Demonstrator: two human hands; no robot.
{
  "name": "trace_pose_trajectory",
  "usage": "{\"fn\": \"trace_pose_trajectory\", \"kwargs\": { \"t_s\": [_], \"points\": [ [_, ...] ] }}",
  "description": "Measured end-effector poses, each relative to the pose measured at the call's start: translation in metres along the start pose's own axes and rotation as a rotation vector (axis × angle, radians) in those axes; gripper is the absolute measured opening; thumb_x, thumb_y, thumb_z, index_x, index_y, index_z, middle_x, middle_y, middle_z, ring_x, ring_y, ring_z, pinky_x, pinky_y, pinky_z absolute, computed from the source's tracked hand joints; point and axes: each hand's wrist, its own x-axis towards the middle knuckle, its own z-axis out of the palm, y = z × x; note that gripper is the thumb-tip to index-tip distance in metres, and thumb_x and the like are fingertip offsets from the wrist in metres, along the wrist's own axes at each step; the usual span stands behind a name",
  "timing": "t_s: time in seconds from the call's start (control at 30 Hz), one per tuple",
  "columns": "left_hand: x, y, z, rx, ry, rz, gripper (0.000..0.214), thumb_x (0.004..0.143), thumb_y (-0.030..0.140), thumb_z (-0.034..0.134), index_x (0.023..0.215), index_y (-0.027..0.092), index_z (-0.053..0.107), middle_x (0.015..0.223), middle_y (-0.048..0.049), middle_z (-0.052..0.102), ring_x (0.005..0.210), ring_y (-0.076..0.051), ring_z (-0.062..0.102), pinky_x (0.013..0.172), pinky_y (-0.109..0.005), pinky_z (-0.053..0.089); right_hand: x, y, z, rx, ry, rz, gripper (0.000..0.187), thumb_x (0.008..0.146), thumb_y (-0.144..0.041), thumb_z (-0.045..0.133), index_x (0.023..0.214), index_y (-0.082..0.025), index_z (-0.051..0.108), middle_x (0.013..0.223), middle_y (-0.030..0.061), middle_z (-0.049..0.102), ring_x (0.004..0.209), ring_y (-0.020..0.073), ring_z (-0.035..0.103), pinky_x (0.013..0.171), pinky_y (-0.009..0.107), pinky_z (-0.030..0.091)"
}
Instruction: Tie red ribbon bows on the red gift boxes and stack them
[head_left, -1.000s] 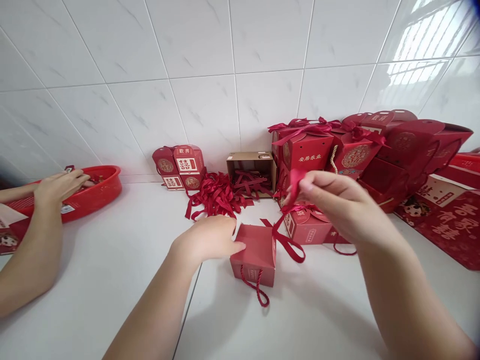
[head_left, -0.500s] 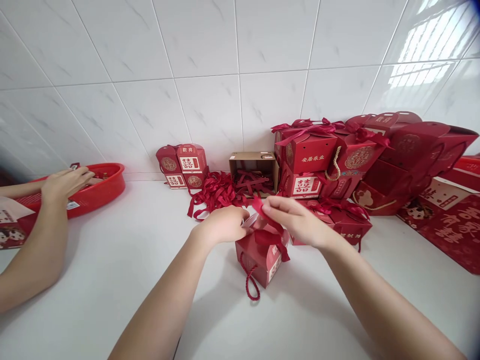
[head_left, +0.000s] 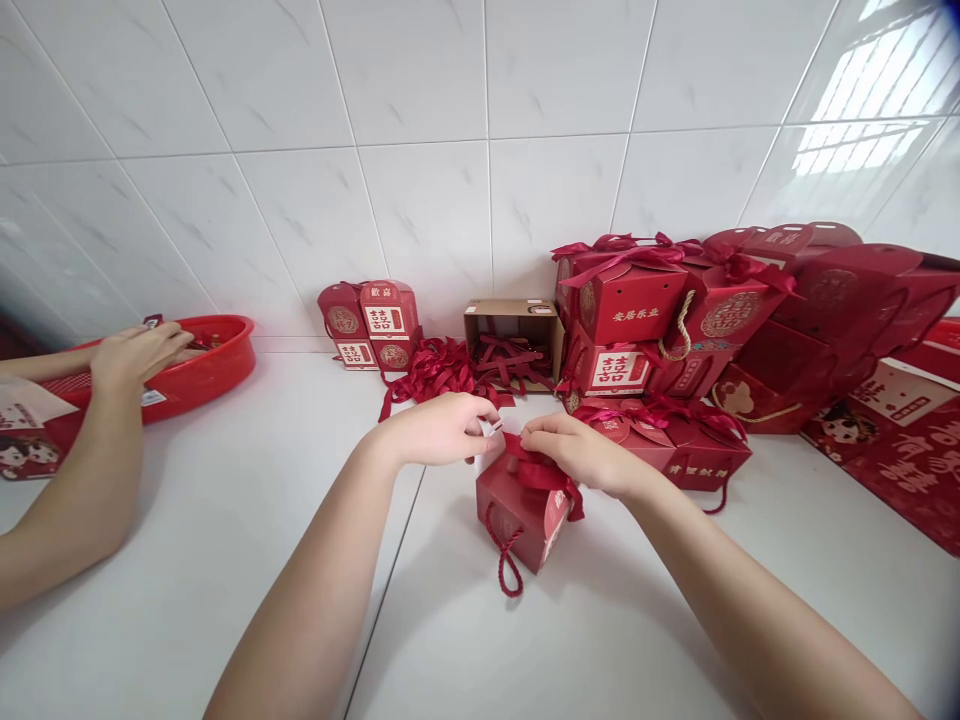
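A small red gift box (head_left: 514,515) stands on the white counter before me, a twisted red cord handle (head_left: 511,575) hanging from its near side. Across its top lies a dark red satin ribbon (head_left: 538,475). My left hand (head_left: 439,430) is closed, pinching the box's raised top flap (head_left: 489,452), whose white inner face shows. With closed fingers, my right hand (head_left: 577,450) grips the ribbon at the top of the box. Some of its fingertips are hidden behind the ribbon.
Behind are loose red ribbons (head_left: 435,368), an open cardboard box (head_left: 514,310) with ribbon strips, and small red boxes (head_left: 367,325). Stacked gift boxes (head_left: 630,300) fill the right. At left, another person's hand (head_left: 139,355) reaches over a red plastic basket (head_left: 217,370).
My left hand has moved slightly up and left, and the white inner side of the flap shows more. My right hand has come down closer to the box top with the ribbon.
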Motion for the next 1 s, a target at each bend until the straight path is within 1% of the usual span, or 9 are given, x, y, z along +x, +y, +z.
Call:
{"fn": "trace_pose_trajectory", "kwargs": {
  "t_s": [0.1, 0.23, 0.43, 0.57, 0.67, 0.73, 0.83, 0.93, 1.0],
  "points": [
    [-0.002, 0.002, 0.0, -0.003, -0.008, 0.001, 0.035, 0.081, 0.04, 0.054, 0.111, 0.023, 0.059, 0.081, -0.0012, 0.07, 0.074, -0.018, 0.063, 0.056, -0.024, 0.039, 0.001, 0.001, 0.001, 0.043, 0.001, -0.006, 0.029, 0.075, -0.033, 0.049, 0.054, -0.02, 0.035, 0.051, -0.0066, 0.032, 0.046, 0.0071, 0.027, 0.045, 0.025, 0.021],
    [-0.006, 0.005, -0.001, 0.001, -0.022, 0.0, 0.035, 0.078, 0.038, 0.058, 0.109, 0.022, 0.059, 0.083, -0.0018, 0.07, 0.073, -0.018, 0.063, 0.053, -0.023, 0.037, 0.003, 0.001, 0.002, 0.085, -0.01, -0.001, 0.026, 0.072, -0.033, 0.051, 0.054, -0.019, 0.039, 0.051, -0.0062, 0.034, 0.047, 0.0076, 0.029, 0.046, 0.026, 0.022],
    [-0.009, 0.008, 0.001, 0.021, -0.023, 0.011, 0.037, 0.077, 0.033, 0.058, 0.113, 0.023, 0.058, 0.082, -0.0004, 0.072, 0.068, -0.017, 0.062, 0.055, -0.024, 0.039, 0.002, 0.0, 0.001, 0.121, -0.056, -0.014, 0.026, 0.073, -0.031, 0.052, 0.054, -0.019, 0.038, 0.053, -0.0061, 0.032, 0.048, 0.0078, 0.028, 0.047, 0.026, 0.021],
    [-0.01, 0.005, 0.0, 0.001, -0.037, 0.016, 0.04, 0.078, 0.037, 0.059, 0.116, 0.023, 0.058, 0.082, -0.0012, 0.072, 0.071, -0.019, 0.064, 0.057, -0.026, 0.04, 0.001, 0.0, 0.001, 0.116, -0.086, -0.045, 0.025, 0.075, -0.032, 0.052, 0.056, -0.018, 0.041, 0.056, -0.0053, 0.035, 0.05, 0.008, 0.03, 0.049, 0.025, 0.023],
    [-0.011, 0.003, -0.002, -0.039, -0.044, 0.05, 0.027, 0.085, 0.04, 0.048, 0.101, 0.023, 0.063, 0.082, -0.0019, 0.071, 0.075, -0.019, 0.064, 0.062, -0.026, 0.043, 0.0, -0.002, 0.002, 0.101, -0.093, -0.046, 0.025, 0.075, -0.032, 0.052, 0.057, -0.018, 0.041, 0.057, -0.0055, 0.035, 0.05, 0.0078, 0.029, 0.048, 0.025, 0.022],
    [-0.01, 0.004, -0.003, -0.046, -0.044, 0.065, 0.026, 0.088, 0.037, 0.042, 0.092, 0.023, 0.062, 0.08, -0.0017, 0.07, 0.075, -0.018, 0.064, 0.063, -0.026, 0.043, -0.001, -0.004, 0.003, 0.086, -0.085, -0.034, 0.026, 0.076, -0.032, 0.051, 0.057, -0.019, 0.039, 0.056, -0.0059, 0.033, 0.05, 0.0075, 0.028, 0.047, 0.025, 0.022],
    [-0.007, 0.008, 0.0, -0.007, -0.008, 0.033, 0.019, 0.084, 0.032, 0.043, 0.088, 0.024, 0.06, 0.076, -0.0006, 0.069, 0.071, -0.018, 0.063, 0.056, -0.026, 0.04, -0.003, -0.005, 0.004, 0.054, -0.067, -0.03, 0.027, 0.077, -0.031, 0.05, 0.057, -0.019, 0.038, 0.055, -0.0062, 0.033, 0.049, 0.0072, 0.028, 0.047, 0.025, 0.023],
    [-0.002, 0.003, 0.001, 0.042, -0.014, -0.075, 0.01, 0.074, 0.026, 0.048, 0.072, 0.023, 0.057, 0.071, -0.0005, 0.07, 0.066, -0.019, 0.062, 0.052, -0.026, 0.038, -0.003, -0.005, 0.005, -0.045, -0.032, -0.04, 0.027, 0.08, -0.035, 0.051, 0.059, -0.018, 0.046, 0.054, -0.0054, 0.039, 0.049, 0.0079, 0.035, 0.048, 0.024, 0.026],
    [0.0, -0.009, -0.002, 0.077, -0.005, -0.247, 0.008, 0.067, 0.025, 0.051, 0.06, 0.022, 0.054, 0.065, -0.002, 0.07, 0.064, -0.021, 0.063, 0.054, -0.027, 0.04, -0.003, -0.005, 0.004, -0.125, 0.032, -0.067, 0.028, 0.082, -0.039, 0.052, 0.066, -0.017, 0.054, 0.058, -0.0026, 0.05, 0.052, 0.01, 0.044, 0.051, 0.025, 0.032]
  ]
}}
